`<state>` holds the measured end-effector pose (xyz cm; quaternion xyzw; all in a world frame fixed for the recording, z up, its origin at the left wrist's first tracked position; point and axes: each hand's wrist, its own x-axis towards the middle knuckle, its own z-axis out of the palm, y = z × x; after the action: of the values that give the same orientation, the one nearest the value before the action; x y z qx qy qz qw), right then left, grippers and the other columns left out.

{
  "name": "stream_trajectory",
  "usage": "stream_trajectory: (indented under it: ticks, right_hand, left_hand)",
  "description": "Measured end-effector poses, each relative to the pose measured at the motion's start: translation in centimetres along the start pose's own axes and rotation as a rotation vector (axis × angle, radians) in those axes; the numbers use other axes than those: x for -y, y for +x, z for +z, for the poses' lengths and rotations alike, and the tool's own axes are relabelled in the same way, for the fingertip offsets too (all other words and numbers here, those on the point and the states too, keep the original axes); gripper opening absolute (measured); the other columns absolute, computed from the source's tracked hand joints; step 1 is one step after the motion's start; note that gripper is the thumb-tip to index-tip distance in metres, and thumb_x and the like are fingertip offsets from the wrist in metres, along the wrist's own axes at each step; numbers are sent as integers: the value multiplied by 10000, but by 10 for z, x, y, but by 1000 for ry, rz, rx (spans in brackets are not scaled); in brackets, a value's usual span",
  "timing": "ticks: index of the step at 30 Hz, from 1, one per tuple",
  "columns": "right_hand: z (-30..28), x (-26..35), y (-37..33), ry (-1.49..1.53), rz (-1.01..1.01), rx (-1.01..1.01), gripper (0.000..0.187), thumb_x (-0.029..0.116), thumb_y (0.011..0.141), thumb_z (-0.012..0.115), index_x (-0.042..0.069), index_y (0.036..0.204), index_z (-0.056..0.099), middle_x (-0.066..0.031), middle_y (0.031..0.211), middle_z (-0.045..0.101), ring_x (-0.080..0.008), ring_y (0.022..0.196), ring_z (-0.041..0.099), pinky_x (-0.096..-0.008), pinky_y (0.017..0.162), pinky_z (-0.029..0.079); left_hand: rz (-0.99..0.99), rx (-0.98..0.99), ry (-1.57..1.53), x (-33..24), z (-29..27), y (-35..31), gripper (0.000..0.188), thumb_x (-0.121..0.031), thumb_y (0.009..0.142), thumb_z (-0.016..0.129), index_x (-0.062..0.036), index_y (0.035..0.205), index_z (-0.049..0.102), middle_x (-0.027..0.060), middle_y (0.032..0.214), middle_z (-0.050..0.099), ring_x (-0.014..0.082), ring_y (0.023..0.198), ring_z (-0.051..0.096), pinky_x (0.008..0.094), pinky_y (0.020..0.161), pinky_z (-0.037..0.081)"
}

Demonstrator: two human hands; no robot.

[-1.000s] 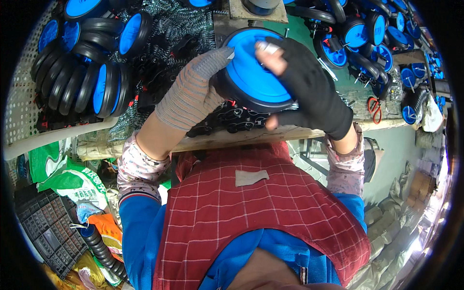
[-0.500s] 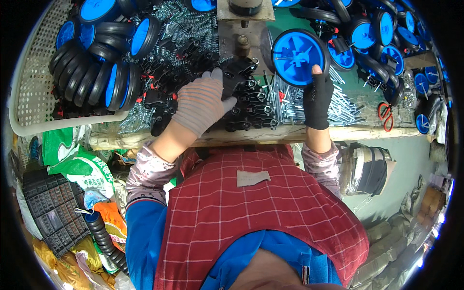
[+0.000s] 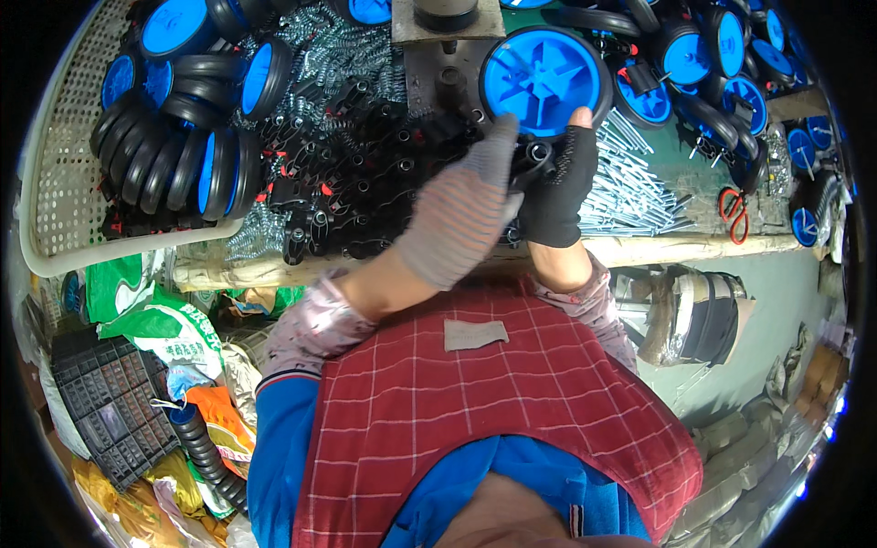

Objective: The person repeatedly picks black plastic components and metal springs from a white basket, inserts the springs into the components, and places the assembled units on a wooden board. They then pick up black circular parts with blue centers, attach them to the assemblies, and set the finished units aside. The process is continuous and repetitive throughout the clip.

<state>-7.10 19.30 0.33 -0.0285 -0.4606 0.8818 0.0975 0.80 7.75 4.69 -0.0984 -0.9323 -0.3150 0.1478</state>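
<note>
Right hand point(image 3: 559, 187) (black-gloved) — on blue wheel point(image 3: 545, 80)

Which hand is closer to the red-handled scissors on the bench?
Right. The right hand, in a black fingerless glove, is left of the scissors; the left hand, in a grey glove, is farther left.

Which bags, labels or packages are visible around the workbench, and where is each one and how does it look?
Green and white printed sack: below the bench edge, at the person's left, crumpled.
Orange plastic bag: lower, beside the black ribbed hose.
Grey cloth patch: small rectangle on the red checked apron.
No screens or signs show.
</note>
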Motion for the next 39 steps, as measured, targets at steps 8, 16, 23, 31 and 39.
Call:
stream_trajectory:
  ticks: [8, 16, 23, 31, 39]
  right_hand:
    - [2, 1, 15, -20, -4, -70, 438, 387, 1031, 545, -23, 1177, 590, -110, 1111, 635, -165, 954, 609, -304, 847, 524]
    - [-14, -8, 39, -568, -331, -35, 373, 330, 975, 635, -37, 1043, 651, -57, 873, 639, -123, 766, 527, -300, 722, 441]
    - [-6, -14, 33, -591, -249, 17, 410, 364, 919, 710, 6, 1109, 650, -79, 956, 694, -154, 866, 609, -302, 809, 475]
    - [27, -15, 13, -683, -183, 210, 593, 286, 889, 755, 3, 1361, 535, -103, 1050, 698, -154, 921, 638, -300, 803, 513]
    - [17, -10, 41, -1086, -567, 428, 667, 385, 853, 763, -1, 1332, 507, -182, 987, 694, -345, 838, 701, -389, 727, 545]
  left_hand:
    - [199, 69, -161, 26, 11, 3, 648, -297, 836, 765, 57, 1327, 532, 308, 1147, 636, 389, 1039, 661, 414, 916, 522]
    - [-630, 164, -932, 89, -21, 71, 397, -273, 862, 793, -15, 1130, 653, 55, 994, 681, 156, 878, 663, 272, 778, 601]
    - [-740, 175, -1020, 90, -20, 74, 410, -340, 848, 807, -21, 1055, 654, 36, 918, 649, 151, 775, 673, 278, 698, 618]
    - [-745, 297, -932, 95, -30, 79, 558, -454, 819, 812, -4, 1102, 641, 56, 921, 658, 148, 749, 683, 272, 660, 596]
    - [-125, -292, 416, 153, -99, 51, 501, -466, 885, 697, -62, 1177, 651, 161, 1156, 687, 367, 1037, 654, 428, 881, 532]
